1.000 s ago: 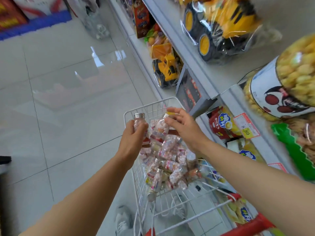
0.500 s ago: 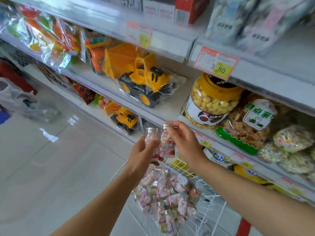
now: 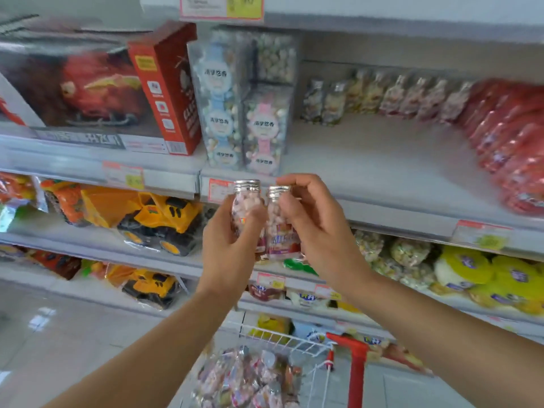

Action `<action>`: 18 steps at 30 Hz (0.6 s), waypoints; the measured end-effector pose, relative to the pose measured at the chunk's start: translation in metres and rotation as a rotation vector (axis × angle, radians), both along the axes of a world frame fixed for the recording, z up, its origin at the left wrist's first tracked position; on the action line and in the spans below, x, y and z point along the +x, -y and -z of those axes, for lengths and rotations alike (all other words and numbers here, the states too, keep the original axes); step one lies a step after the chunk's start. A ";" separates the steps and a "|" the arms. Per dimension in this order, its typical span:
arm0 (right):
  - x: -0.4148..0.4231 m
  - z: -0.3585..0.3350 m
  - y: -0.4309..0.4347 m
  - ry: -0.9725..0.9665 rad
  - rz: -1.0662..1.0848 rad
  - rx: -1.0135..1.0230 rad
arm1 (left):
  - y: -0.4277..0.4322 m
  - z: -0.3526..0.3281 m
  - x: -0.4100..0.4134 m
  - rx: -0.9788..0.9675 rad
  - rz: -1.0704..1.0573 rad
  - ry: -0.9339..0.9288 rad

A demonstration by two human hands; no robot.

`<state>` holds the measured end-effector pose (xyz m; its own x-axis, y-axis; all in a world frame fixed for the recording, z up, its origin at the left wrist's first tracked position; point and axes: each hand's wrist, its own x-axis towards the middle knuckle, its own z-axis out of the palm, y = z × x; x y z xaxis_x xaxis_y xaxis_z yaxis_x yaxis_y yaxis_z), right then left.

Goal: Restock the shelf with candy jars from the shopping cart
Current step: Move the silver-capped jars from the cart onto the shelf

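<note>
My left hand [image 3: 229, 245] grips a small clear candy jar [image 3: 245, 201] with a silver screw cap. Right beside it, my right hand [image 3: 318, 228] holds a second candy jar [image 3: 278, 228] of the same kind, fingers curled round its cap and side. Both jars stand upright, almost touching, just in front of the shelf's edge [image 3: 397, 207]. A row of similar jars [image 3: 382, 95] lines the back of that shelf. Below, the white wire shopping cart [image 3: 282, 340] holds a heap of several more jars [image 3: 250, 378].
Clear candy boxes [image 3: 244, 113] stand left of the shelf's bare patch, red packets [image 3: 512, 142] to its right. A red toy box [image 3: 164, 86] sits further left. Yellow toy trucks [image 3: 159, 219] and snack bags [image 3: 412, 254] fill the lower shelves. The cart has a red handle [image 3: 354, 366].
Both hands have lifted the two jars out of the cart and up to the higher shelf. My view has swung from the floor and cart up to the shelves.
</note>
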<state>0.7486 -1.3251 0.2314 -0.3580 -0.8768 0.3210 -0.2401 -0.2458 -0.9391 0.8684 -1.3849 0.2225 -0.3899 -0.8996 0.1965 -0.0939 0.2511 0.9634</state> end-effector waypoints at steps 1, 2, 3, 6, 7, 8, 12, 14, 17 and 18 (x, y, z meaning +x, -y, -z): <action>-0.009 -0.009 -0.004 -0.008 0.009 -0.029 | -0.003 -0.006 -0.008 -0.027 0.005 -0.005; -0.017 -0.015 -0.007 -0.018 0.023 -0.056 | -0.005 -0.008 -0.015 -0.047 0.005 -0.006; -0.027 -0.023 -0.010 -0.032 0.046 -0.085 | -0.009 -0.014 -0.024 -0.050 0.021 -0.007; -0.068 -0.042 -0.023 -0.075 0.138 -0.148 | -0.022 -0.033 -0.055 -0.074 0.084 -0.031; -0.083 -0.046 -0.026 -0.088 0.168 -0.162 | -0.024 -0.039 -0.067 -0.085 0.104 -0.031; -0.099 -0.049 -0.030 -0.104 0.205 -0.175 | -0.025 -0.044 -0.079 -0.086 0.124 -0.039; -0.160 -0.049 -0.035 -0.162 0.351 -0.178 | -0.020 -0.056 -0.131 -0.107 0.188 -0.011; -0.186 -0.042 -0.034 -0.213 0.402 -0.158 | -0.009 -0.056 -0.156 -0.143 0.183 0.054; -0.213 -0.032 -0.029 -0.286 0.464 -0.100 | 0.008 -0.054 -0.189 -0.172 0.202 0.143; -0.220 -0.029 -0.027 -0.300 0.476 -0.082 | 0.013 -0.051 -0.198 -0.176 0.215 0.156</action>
<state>0.5289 -1.2984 0.2605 -0.5904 -0.6091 0.5296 -0.5957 -0.1139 -0.7951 0.6700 -1.3975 0.2737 -0.6049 -0.7512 0.2643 -0.1643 0.4425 0.8816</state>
